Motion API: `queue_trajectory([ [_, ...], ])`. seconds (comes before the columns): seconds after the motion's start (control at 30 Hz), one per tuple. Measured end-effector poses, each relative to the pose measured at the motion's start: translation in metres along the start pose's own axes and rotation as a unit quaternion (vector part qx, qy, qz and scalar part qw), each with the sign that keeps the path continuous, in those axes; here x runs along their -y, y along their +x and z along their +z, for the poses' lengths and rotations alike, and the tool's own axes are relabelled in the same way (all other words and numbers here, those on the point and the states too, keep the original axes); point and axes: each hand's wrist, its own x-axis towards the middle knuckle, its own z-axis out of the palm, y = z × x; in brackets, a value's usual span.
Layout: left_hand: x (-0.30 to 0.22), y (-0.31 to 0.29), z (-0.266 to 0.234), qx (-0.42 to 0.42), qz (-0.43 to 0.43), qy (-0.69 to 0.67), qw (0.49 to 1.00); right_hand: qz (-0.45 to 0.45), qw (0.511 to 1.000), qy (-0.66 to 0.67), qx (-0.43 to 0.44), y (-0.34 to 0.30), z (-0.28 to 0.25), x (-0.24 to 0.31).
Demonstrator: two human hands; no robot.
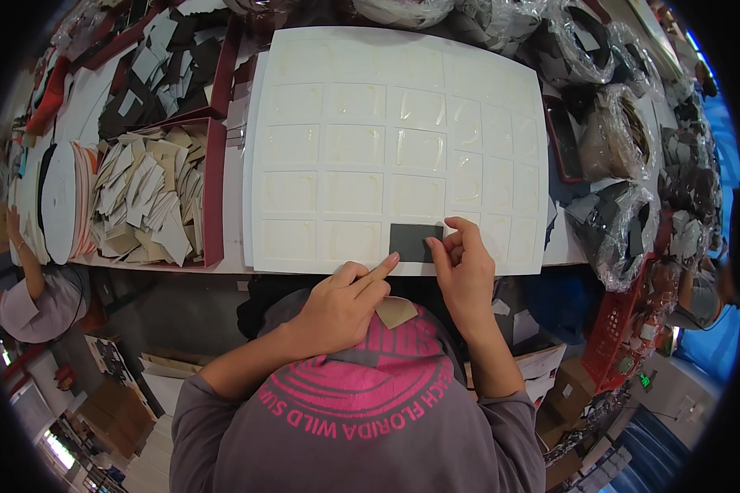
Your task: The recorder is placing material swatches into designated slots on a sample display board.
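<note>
Left hand curled, seemingly gripping a beige piece below the board edge, index finger out and touching the lower left of a dark grey card. Right hand loosely open, thumb on the card's right side, index finger apart from it near the upper right corner. Card lies flat in the lowest row of a gridded white board, lower centre of frame. Step in hand looks like squaring the card to its cell; next move likely calls for even edges, then light pressure. Board's near edge sits close below; its cells give open room above. Farther out, a red box of beige pieces bounds the left, plastic-wrapped bundles crowd the tabletop at right.
</note>
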Motion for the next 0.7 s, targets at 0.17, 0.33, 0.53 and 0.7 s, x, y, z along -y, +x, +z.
queue_trajectory([
  [0.17, 0.003, 0.003, 0.000, 0.013, -0.009, -0.021, 1.000, 0.013, 1.000, -0.025, 0.012, 0.003, -0.002, 0.000],
  [0.33, 0.010, -0.016, -0.018, -0.073, -0.051, -0.189, 0.978, -0.109, 0.990, -0.074, -0.043, -0.003, -0.011, -0.002],
  [0.53, 0.039, -0.055, -0.063, -0.224, -0.371, -0.377, 0.819, -0.109, 0.992, -0.063, -0.015, -0.009, -0.011, -0.008],
  [0.7, 0.060, -0.063, -0.072, -0.264, -0.386, -0.402, 0.787, -0.092, 0.996, 0.005, -0.009, -0.008, -0.016, 0.000],
])
